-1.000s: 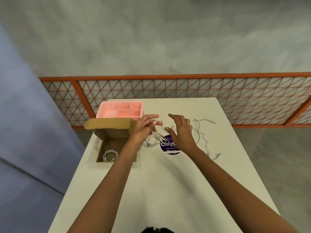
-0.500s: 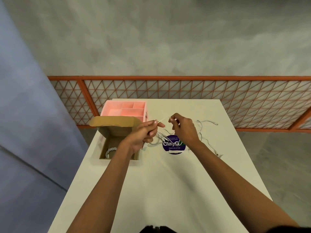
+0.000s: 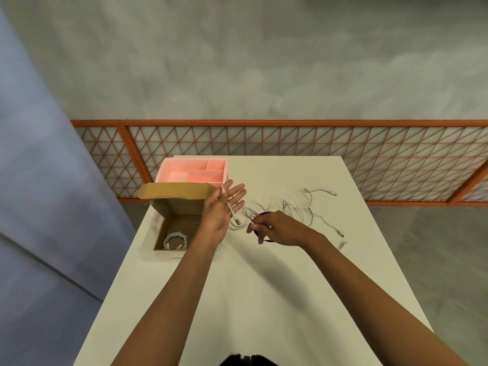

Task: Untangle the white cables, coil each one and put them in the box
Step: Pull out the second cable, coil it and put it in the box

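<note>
**Loose cables right of the box, one coil inside**

Your white table (image 3: 264,299) fills the near scene; at its far left sits the pink organiser (image 3: 194,173), and just in front of it the open cardboard box (image 3: 173,225); inside the box, near its front wall, one coiled cable (image 3: 174,240) lies; the tangled white cables (image 3: 295,207) sprawl to the right of the box, over a dark round sticker (image 3: 265,213); your left hand (image 3: 220,213) is raised with fingers spread, a cable end across the palm; your right hand (image 3: 274,229) is low, thumb and forefinger pinching a strand.
</note>
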